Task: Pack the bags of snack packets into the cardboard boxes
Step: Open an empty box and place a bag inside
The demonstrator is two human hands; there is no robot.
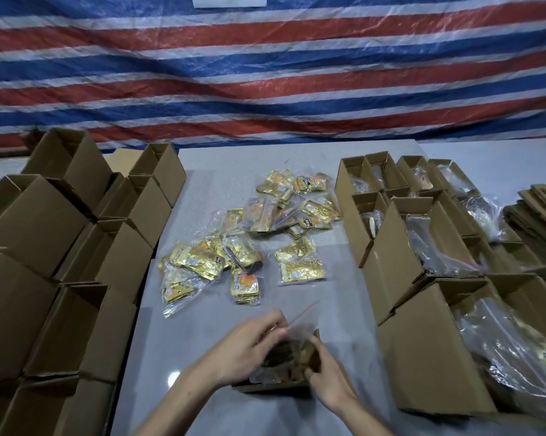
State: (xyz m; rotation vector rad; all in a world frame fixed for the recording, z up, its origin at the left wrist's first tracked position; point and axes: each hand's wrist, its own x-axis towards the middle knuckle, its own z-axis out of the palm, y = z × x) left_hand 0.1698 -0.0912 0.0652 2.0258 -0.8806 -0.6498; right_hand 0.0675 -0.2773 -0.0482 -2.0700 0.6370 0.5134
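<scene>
Both hands work at a small open brown cardboard box (273,387) near the front edge of the grey table (344,309). The left hand (249,347) and right hand (323,377) pinch a clear plastic bag of snack packets (284,352), apparently half inside that box, though blur obscures it. Beyond the box lie loose bags of gold packets (246,234).

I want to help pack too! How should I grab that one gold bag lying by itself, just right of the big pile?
Take the lone bag by its near clear edge, coming from above on your side. It lies flat on the table, apart from the pile, so nothing blocks you there. The slack plastic rim looks easier to pinch than the slippery packets inside.
</scene>
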